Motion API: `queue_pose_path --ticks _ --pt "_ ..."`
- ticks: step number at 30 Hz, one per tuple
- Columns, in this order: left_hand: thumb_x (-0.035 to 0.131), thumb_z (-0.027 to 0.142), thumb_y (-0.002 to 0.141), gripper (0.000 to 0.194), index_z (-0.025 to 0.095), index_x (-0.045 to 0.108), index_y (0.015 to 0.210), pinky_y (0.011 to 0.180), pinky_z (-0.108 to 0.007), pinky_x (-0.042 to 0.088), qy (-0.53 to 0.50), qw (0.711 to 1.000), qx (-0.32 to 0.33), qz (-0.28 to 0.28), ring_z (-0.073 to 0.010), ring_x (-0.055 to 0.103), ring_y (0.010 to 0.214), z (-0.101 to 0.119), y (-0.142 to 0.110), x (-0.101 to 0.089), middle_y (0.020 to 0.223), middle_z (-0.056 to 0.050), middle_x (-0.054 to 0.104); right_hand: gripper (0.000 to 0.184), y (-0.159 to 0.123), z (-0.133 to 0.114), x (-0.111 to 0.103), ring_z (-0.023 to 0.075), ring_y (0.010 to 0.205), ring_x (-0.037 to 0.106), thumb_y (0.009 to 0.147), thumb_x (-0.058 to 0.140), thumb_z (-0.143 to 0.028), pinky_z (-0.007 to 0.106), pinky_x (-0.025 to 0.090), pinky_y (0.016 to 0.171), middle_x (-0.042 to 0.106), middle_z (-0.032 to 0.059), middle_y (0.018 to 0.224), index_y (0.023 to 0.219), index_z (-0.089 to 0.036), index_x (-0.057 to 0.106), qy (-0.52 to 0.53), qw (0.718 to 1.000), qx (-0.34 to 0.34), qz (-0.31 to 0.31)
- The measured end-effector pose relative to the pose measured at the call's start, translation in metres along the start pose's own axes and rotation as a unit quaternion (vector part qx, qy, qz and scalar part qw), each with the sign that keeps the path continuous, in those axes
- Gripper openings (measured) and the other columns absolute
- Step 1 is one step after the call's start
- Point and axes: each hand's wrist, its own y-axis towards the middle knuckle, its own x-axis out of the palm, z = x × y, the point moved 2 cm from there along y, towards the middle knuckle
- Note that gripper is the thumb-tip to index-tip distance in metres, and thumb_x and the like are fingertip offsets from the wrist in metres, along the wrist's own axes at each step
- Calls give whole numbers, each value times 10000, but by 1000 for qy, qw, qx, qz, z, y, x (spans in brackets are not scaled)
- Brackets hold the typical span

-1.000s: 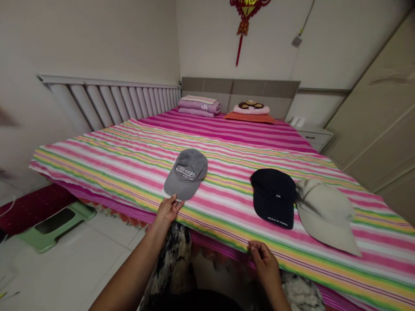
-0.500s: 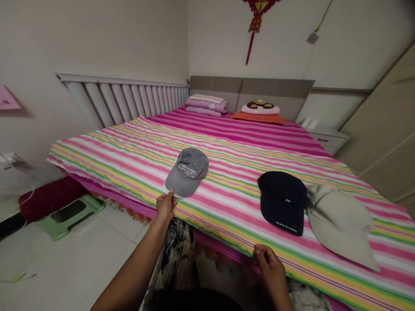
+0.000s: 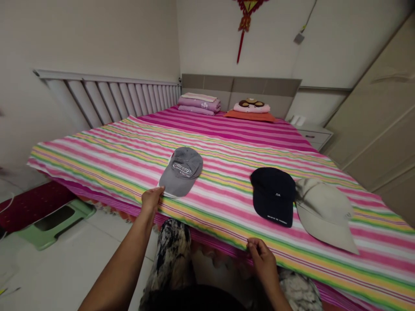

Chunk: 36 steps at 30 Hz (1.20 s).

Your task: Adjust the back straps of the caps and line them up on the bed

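Note:
A grey cap point(image 3: 181, 171) with white lettering lies near the front edge of a bed covered by a striped sheet point(image 3: 227, 151). My left hand point(image 3: 151, 199) pinches the left corner of its brim, fingers closed. To the right lie a dark navy cap point(image 3: 273, 195) and, touching it, a beige cap point(image 3: 326, 212). My right hand point(image 3: 262, 260) rests at the bed's front edge below the navy cap, fingers closed on the edge of the sheet.
Folded purple bedding point(image 3: 198, 103) and a pillow with a cartoon face point(image 3: 251, 106) sit by the headboard. A green stool point(image 3: 53, 221) and a red cushion point(image 3: 29, 205) are on the floor at left. A nightstand point(image 3: 313, 134) and wardrobe point(image 3: 379, 116) stand at right.
My left hand has slid left along the grey cap's brim to its left corner, and the cap has shifted slightly left. My right hand stays at the sheet's edge.

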Motion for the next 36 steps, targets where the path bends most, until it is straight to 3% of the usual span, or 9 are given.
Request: queue_pose_path --ticks 6,10,14,19,23,25,30,33,36 --pt "558 85 703 122 126 498 605 316 -144 369 -87 989 -92 -78 -53 429 326 23 -1 17 426 27 480 269 0 1 2 174 485 509 699 515 -440 277 407 489 555 2 557 719 -180 581 23 1000 17 -9" --pt "489 10 713 124 120 528 671 520 -214 520 -138 980 -70 -122 -102 580 506 36 -11 42 556 -15 597 255 1 2 2 170 485 496 684 542 -433 278 399 487 550 -1 564 717 -183 576 47 998 27 -10" --pt "504 -15 669 196 120 579 791 697 -248 525 -228 939 -11 -258 -122 621 654 40 -35 67 721 -38 666 272 2 -4 3 161 467 483 671 568 -451 278 403 467 551 4 565 695 -180 576 91 995 39 -30" --pt "572 14 608 404 177 580 978 796 -287 483 -267 885 -40 -379 -156 636 771 -2 -84 78 839 -32 688 377 11 -34 2 215 699 595 692 569 -525 336 470 666 655 81 752 792 -167 627 199 975 52 -89" --pt "656 24 501 420 142 621 902 724 -301 489 -214 842 -154 -472 -182 639 700 -60 -125 73 779 -48 692 566 28 -69 -5 264 967 577 640 536 -660 405 447 822 651 110 1016 958 -202 631 464 862 104 -175" --pt "674 3 460 429 127 632 869 646 -274 486 -178 813 -194 -520 -171 630 625 -83 -138 66 705 -43 685 528 37 -78 -10 265 972 580 609 571 -654 413 450 830 675 89 967 900 -219 647 514 836 115 -154" --pt "693 237 605 290 121 640 867 651 -268 472 -181 761 -278 -557 -192 641 734 -105 -131 52 780 -75 689 268 39 -77 -13 280 910 613 580 729 -378 436 465 810 709 59 801 773 -209 652 490 852 146 -112" --pt "571 483 702 451 72 634 876 786 -328 444 -193 753 -295 -556 -240 625 859 -102 -118 59 810 -133 682 262 28 -76 -9 288 860 630 586 725 -333 437 484 763 708 64 779 796 -198 646 467 860 148 -144" --pt "604 416 687 418 62 622 909 849 -367 412 -170 758 -302 -553 -258 621 879 -97 -111 72 759 -126 684 267 18 -75 -8 289 805 644 553 738 -303 428 492 732 706 63 736 777 -191 646 445 864 157 -175"
